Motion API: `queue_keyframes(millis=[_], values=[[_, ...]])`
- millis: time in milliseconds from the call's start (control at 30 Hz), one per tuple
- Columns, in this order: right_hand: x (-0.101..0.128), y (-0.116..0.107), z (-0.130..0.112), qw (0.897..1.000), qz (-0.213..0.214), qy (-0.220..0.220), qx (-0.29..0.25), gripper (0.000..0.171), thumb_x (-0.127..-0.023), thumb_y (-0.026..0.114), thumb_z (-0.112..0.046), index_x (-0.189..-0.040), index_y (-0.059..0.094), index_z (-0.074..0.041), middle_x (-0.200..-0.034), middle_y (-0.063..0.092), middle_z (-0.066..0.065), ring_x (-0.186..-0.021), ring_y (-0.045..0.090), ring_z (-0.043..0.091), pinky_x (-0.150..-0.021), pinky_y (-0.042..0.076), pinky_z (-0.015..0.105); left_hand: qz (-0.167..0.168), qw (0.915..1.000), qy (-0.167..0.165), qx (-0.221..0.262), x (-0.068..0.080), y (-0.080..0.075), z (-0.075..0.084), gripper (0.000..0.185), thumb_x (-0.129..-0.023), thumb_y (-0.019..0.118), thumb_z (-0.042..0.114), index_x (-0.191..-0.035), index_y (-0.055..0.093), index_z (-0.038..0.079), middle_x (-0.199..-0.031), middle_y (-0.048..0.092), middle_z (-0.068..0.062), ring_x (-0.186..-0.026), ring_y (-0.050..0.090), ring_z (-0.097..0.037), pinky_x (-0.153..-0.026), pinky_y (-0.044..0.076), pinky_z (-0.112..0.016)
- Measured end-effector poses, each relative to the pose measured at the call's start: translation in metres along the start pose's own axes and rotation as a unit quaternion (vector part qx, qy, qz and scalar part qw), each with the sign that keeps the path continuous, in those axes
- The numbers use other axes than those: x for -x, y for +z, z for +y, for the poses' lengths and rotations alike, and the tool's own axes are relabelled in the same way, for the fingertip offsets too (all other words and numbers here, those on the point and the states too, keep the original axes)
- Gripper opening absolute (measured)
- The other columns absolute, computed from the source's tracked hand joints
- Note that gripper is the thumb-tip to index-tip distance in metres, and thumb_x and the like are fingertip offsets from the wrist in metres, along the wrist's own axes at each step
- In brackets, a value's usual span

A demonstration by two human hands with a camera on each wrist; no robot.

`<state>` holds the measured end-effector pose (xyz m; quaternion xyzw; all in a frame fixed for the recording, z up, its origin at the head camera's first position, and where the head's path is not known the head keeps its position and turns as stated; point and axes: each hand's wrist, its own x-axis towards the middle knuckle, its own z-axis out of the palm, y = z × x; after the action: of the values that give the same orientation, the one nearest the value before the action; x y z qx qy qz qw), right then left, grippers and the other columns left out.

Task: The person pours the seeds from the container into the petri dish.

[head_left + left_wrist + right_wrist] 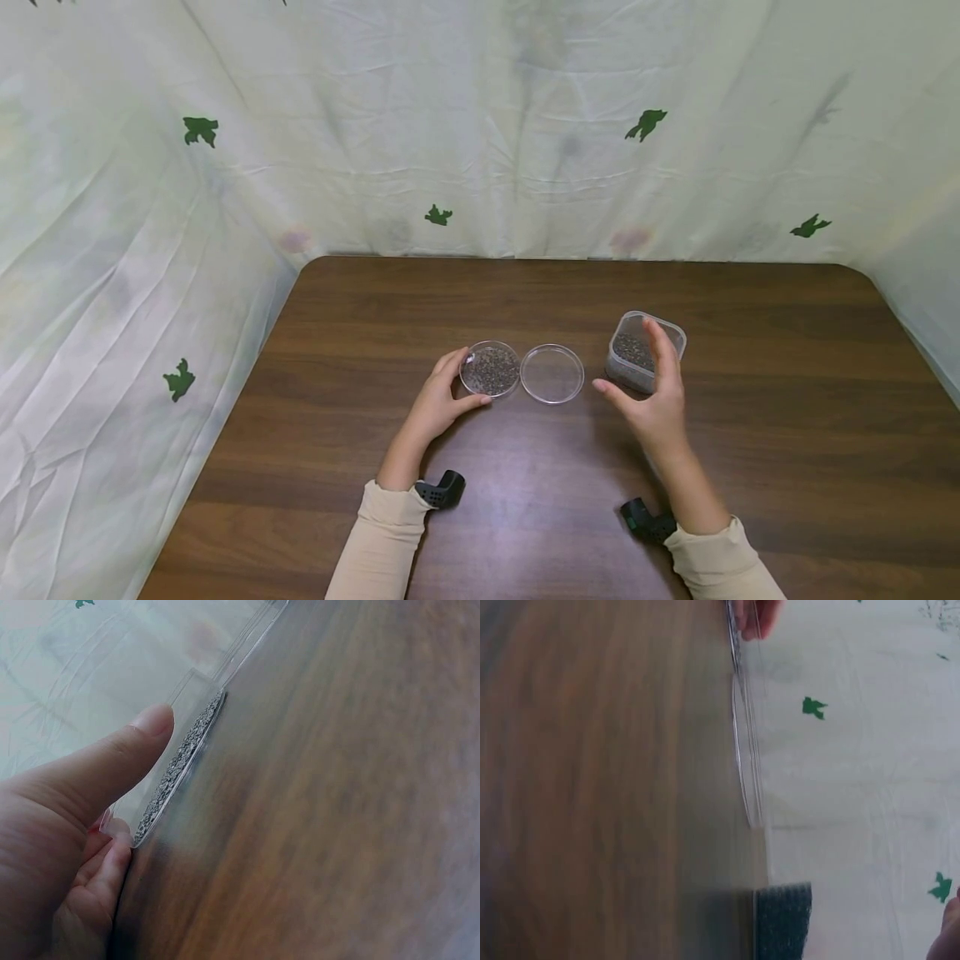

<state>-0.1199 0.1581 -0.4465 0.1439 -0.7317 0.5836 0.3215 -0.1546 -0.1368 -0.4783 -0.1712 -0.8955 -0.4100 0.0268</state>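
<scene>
From the head view, the left hand (437,406) is cupping a round clear dish of dark grainy seeds (490,369). Just right of that grip is lying an empty clear lid (552,373). The right hand (651,398), fingers apart, is hovering before a square plastic tub (645,351), not gripping. From the left wrist, the thumb (112,761) is pressing the dish's rim. From the right wrist, the lid's thin edge (744,761) is showing on smooth wood (607,787).

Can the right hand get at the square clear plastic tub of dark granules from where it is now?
Probably yes. The right hand is open right in front of the square clear plastic tub of dark granules, nothing between them. The empty clear round dish lies off to its left, out of the way.

dark wood table (750,467), draped white cloth (450,108) (green-printed)
</scene>
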Motion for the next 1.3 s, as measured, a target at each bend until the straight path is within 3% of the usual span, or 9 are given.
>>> queue_keyframes(millis=[200, 333, 433, 500, 733, 867, 967, 1300], values=[[0.000, 0.011, -0.017, 0.999, -0.044, -0.010, -0.016, 0.093, -0.047, 0.079, -0.005, -0.126, 0.030, -0.001, -0.125, 0.032, 0.017, -0.116, 0.026, 0.029, -0.095, 0.019, 0.038, -0.004, 1.0000, -0.006, -0.001, 0.000, 0.000, -0.001, 0.083, -0.061, 0.069, 0.040, -0.127, 0.031, 0.005, -0.124, 0.034, -0.009, -0.112, 0.032, -0.019, -0.091, 0.027, -0.036], [0.011, 0.015, 0.011, 0.997, -0.072, -0.009, -0.025, 0.099, -0.044, 0.080, -0.008, -0.127, 0.027, 0.000, -0.127, 0.031, 0.016, -0.117, 0.025, 0.029, -0.096, 0.017, 0.035, -0.005, 1.0000, -0.005, -0.002, 0.000, 0.000, -0.001, 0.083, -0.061, 0.069, 0.039, -0.127, 0.031, 0.005, -0.124, 0.034, -0.009, -0.112, 0.032, -0.019, -0.091, 0.026, -0.036], [0.020, 0.017, 0.037, 0.995, -0.097, 0.012, -0.014, 0.104, -0.041, 0.081, -0.012, -0.129, 0.025, -0.005, -0.129, 0.029, 0.011, -0.118, 0.023, 0.026, -0.096, 0.017, 0.037, -0.002, 1.0000, -0.002, -0.002, 0.000, 0.000, 0.000, 0.083, -0.061, 0.070, 0.037, -0.126, 0.032, 0.004, -0.123, 0.034, -0.010, -0.112, 0.033, -0.019, -0.091, 0.026, -0.035], [0.021, 0.019, 0.040, 0.992, -0.119, 0.036, -0.003, 0.104, -0.043, 0.081, -0.016, -0.130, 0.024, -0.010, -0.130, 0.028, 0.006, -0.119, 0.022, 0.023, -0.095, 0.019, 0.039, 0.000, 1.0000, 0.000, -0.002, 0.000, 0.000, 0.000, 0.082, -0.061, 0.070, 0.036, -0.126, 0.032, 0.004, -0.123, 0.035, -0.010, -0.112, 0.033, -0.019, -0.091, 0.027, -0.035], [0.015, 0.027, 0.000, 0.983, -0.167, 0.046, 0.062, 0.096, -0.052, 0.077, -0.027, -0.130, 0.024, -0.011, -0.130, 0.028, 0.005, -0.117, 0.025, 0.022, -0.093, 0.023, 0.038, -0.001, 1.0000, 0.000, -0.005, -0.001, 0.000, 0.001, 0.083, -0.061, 0.069, 0.038, -0.126, 0.032, 0.004, -0.123, 0.035, -0.010, -0.112, 0.033, -0.019, -0.091, 0.027, -0.035], [0.017, 0.028, 0.005, 0.977, -0.181, 0.083, 0.081, 0.097, -0.052, 0.077, -0.029, -0.131, 0.023, -0.016, -0.131, 0.026, 0.000, -0.118, 0.023, 0.019, -0.087, 0.027, 0.047, -0.003, 1.0000, -0.003, -0.003, -0.001, 0.000, 0.001, 0.083, -0.061, 0.069, 0.038, -0.126, 0.032, 0.004, -0.123, 0.035, -0.010, -0.112, 0.033, -0.019, -0.092, 0.026, -0.035], [0.019, 0.029, 0.014, 0.972, -0.194, 0.105, 0.086, 0.096, -0.053, 0.076, -0.035, -0.131, 0.022, -0.019, -0.131, 0.025, -0.006, -0.119, 0.021, 0.015, -0.084, 0.031, 0.045, -0.003, 1.0000, -0.004, -0.003, -0.001, 0.000, 0.001, 0.082, -0.061, 0.070, 0.037, -0.126, 0.032, 0.004, -0.123, 0.035, -0.010, -0.112, 0.033, -0.019, -0.092, 0.026, -0.035], [0.017, 0.033, 0.008, 0.956, -0.237, 0.127, 0.117, 0.100, -0.053, 0.075, -0.037, -0.132, 0.018, -0.014, -0.132, 0.023, 0.002, -0.119, 0.020, 0.017, -0.090, 0.023, 0.043, -0.005, 1.0000, -0.004, -0.003, -0.001, -0.001, 0.002, 0.083, -0.061, 0.070, 0.037, -0.126, 0.032, 0.004, -0.124, 0.034, -0.010, -0.112, 0.032, -0.018, -0.092, 0.026, -0.035]])
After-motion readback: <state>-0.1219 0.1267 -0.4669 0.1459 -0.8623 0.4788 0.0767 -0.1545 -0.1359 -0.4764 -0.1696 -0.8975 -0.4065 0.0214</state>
